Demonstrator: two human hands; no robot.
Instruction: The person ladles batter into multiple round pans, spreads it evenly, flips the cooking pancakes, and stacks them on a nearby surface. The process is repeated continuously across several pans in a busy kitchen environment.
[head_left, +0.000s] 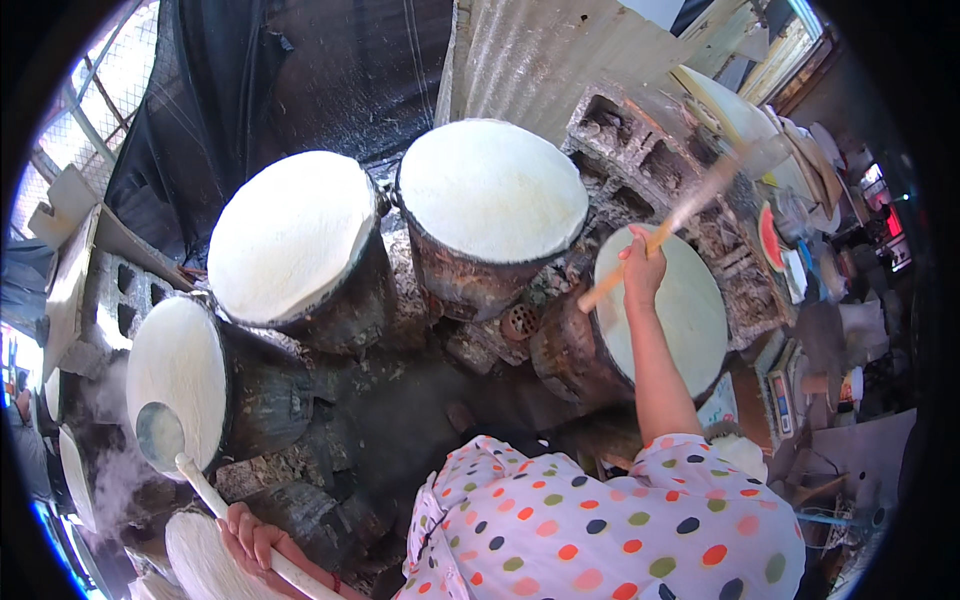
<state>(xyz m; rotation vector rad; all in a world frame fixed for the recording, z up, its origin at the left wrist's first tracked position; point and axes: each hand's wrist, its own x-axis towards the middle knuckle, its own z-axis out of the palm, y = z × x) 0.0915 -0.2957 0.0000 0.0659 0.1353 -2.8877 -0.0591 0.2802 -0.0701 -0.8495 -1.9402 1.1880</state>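
Note:
My right hand (643, 270) grips a wooden-handled tool (701, 196) slanting across a metal pot (566, 352) that holds pale greenish-cream contents. The tool's far end is motion-blurred, so its kind is unclear. At lower left, my left hand (259, 540) is closed around the long pale handle of a ladle (160, 435). The ladle's round greyish bowl lies over the left pot (262, 382), against the creamy white surface inside. Ahead, a large dark pot (360, 300) and a rust-stained pot (465, 285) are both filled with creamy white contents to near their rims.
Concrete blocks (630, 150) border the pots at back right, before a corrugated sheet (562, 52). Black plastic sheeting (300, 82) hangs behind. Steam rises at left beside more pots. A watermelon slice (769, 236) and a scale (782, 401) are at right. Another person (26, 442) is partly visible far left.

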